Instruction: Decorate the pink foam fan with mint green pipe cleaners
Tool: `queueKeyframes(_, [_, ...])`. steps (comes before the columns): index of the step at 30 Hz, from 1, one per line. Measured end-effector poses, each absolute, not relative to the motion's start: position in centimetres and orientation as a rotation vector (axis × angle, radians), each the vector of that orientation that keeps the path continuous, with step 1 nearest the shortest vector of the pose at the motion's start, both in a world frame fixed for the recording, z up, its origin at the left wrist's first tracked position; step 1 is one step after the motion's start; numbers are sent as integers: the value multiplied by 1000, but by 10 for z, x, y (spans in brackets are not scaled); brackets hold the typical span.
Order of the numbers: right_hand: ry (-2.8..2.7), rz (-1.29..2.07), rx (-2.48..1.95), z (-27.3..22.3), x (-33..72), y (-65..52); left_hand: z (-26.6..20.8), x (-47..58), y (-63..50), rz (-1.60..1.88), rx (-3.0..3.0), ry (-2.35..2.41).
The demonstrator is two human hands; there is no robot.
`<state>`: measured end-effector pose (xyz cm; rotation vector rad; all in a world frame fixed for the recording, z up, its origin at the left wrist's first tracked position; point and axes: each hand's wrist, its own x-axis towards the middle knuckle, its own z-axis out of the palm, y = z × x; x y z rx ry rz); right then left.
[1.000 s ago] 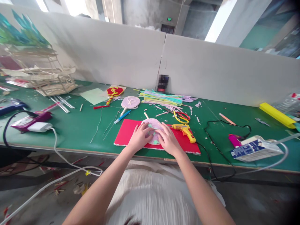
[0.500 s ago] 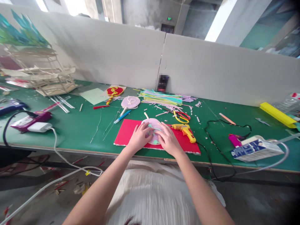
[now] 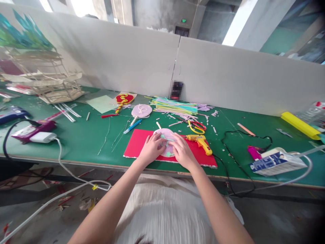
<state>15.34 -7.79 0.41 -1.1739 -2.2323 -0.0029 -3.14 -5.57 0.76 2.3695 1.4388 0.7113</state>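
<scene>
Working two-handed on a lilac disc point(image 3: 166, 133) with pale green patches point(image 3: 168, 154), lying on the red board point(image 3: 135, 140) near the front edge of the green surface point(image 3: 87, 135). Seeing left hand point(image 3: 151, 148) laid over the disc's left side, right hand point(image 3: 182, 151) over its right, thumbs angled toward the middle. Fingers bent and slightly parted, set down on the disc from both flanks; unable to tell of any piece pinched beneath the tips, with undersides hidden.

Judging the step as pressing and placing on the disc's face. Brace the rim with the left fingers, settle with the right, one short stretch at a time. Press straight down, evenly; avoid dragging sideways, likely to skew the green patches or dent a soft-looking face. Turn the disc rather than twisting both wrists. Avoid levering on the stick point(image 3: 158, 125), poking out past the far rim.

Watch the yellow glue gun point(image 3: 199, 138) on the board, just beside the right hand, nozzle toward the disc: treat as possibly hot, give the knuckles room. Leave slack in its black cord point(image 3: 222, 161). For any trimming, reach past the board to the scissors point(image 3: 189, 123), clear of the nozzle.
</scene>
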Motion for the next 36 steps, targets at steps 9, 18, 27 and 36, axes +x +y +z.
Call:
queueKeyframes(9, [-2250, 6, -1203, 4, 154, -77, 9, -31, -57, 698, 2362, 1446])
queueKeyframes(18, [-2242, 34, -1185, 2, 154, -76, 8, -31, -56, 696, 2355, 1452])
queueKeyframes(27, [-2259, 23, -1189, 1, 155, -76, 8, -31, -56, 688, 2361, 1456])
queueKeyframes(36, [-2286, 31, -1196, 3, 155, -77, 7, -31, -56, 700, 2376, 1447])
